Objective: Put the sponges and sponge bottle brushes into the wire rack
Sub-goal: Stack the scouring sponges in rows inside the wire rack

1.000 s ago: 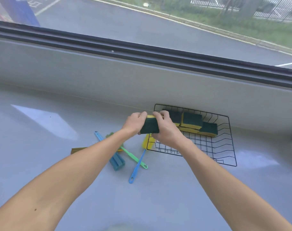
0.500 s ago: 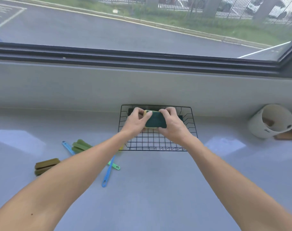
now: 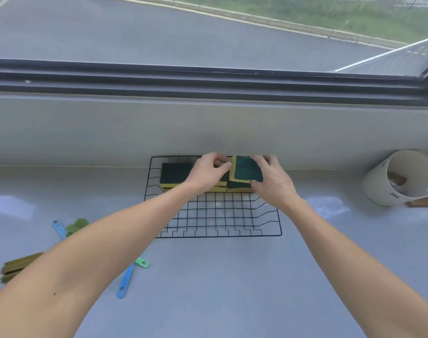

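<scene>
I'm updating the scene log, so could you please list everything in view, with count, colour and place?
wire rack: one, black, on the counter under the window.
sponges in rack: several, exact count hidden by the hands, dark green on yellow, along the rack's far side.
held sponge: one, green and yellow, tilted above the rack's far right part.
bottle brushes: at least two, blue and green handles, on the counter left of the rack, partly behind the left arm.
olive sponges: a small stack, at far left.
white container: one, tipped on its side, at far right.
left hand: over the rack, touching the held sponge.
right hand: gripping the held sponge.
</scene>
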